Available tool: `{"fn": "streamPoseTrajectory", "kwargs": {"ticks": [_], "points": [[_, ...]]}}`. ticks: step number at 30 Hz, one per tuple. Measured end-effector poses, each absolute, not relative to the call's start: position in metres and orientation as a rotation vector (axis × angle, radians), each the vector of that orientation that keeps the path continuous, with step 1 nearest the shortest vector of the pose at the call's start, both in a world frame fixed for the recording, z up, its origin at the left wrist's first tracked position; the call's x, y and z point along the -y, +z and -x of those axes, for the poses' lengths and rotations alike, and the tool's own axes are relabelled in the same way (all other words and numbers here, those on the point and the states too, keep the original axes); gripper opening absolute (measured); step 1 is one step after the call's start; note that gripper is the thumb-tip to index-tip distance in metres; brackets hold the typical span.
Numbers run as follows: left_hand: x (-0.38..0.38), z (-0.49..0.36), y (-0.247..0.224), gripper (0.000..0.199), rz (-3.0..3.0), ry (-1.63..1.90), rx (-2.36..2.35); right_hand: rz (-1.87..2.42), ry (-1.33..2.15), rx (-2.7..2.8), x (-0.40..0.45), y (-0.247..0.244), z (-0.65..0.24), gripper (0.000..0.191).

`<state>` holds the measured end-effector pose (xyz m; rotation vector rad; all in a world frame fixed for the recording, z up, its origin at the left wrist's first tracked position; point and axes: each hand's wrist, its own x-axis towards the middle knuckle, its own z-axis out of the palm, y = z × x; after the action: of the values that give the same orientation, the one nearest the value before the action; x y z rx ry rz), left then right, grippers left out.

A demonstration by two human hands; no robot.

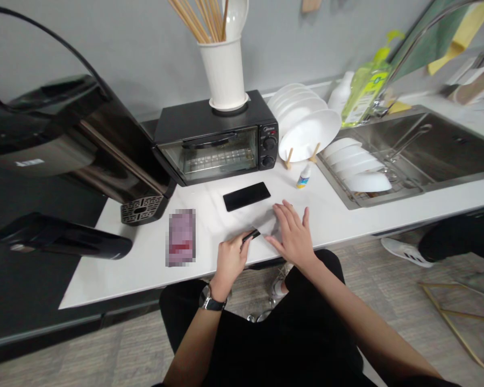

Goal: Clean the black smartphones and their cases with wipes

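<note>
My left hand (230,260), with a watch on its wrist, is closed around a slim black-handled tool (250,235) just above the white counter (145,274). A flat grey shape (269,222) extends from the tool's front end toward my right hand; whether it is a blade, a sheet or partly shadow I cannot tell. My right hand (294,234) is spread palm down over the right end of that shape, fingers apart. Beyond both hands lies a black phone (247,196). A small white bottle with a blue and yellow label (304,176) stands farther right.
A blurred-out purple item (180,236) lies at left, near a black bottle-shaped object (68,236) and a dark dispenser (141,208). Behind are a toaster oven (218,150) bearing a white utensil holder (222,72), racked plates (310,131) and the sink (439,145).
</note>
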<state>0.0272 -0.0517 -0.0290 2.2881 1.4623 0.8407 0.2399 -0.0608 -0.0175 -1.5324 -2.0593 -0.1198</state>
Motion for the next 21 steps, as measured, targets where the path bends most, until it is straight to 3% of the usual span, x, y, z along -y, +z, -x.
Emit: {"fn": "streamPoseTrajectory", "kwargs": {"ticks": [3,9,15,21], "points": [[0.050,-0.028,-0.028,0.023,-2.264,0.833,-1.467,1.559,-0.071,2.005,0.054,-0.013,-0.221,0.080],[0.047,-0.026,-0.032,0.018,-2.266,0.601,-1.628,1.207,-0.019,2.398,0.077,-0.022,-0.198,0.084],[0.049,-0.029,-0.026,0.024,-2.216,0.805,-1.515,1.479,-0.065,2.070,0.055,-0.012,-0.228,0.078],[0.048,-0.026,-0.031,0.020,-2.267,0.706,-1.553,1.121,-0.008,2.399,0.069,-0.016,-0.205,0.080]]}}
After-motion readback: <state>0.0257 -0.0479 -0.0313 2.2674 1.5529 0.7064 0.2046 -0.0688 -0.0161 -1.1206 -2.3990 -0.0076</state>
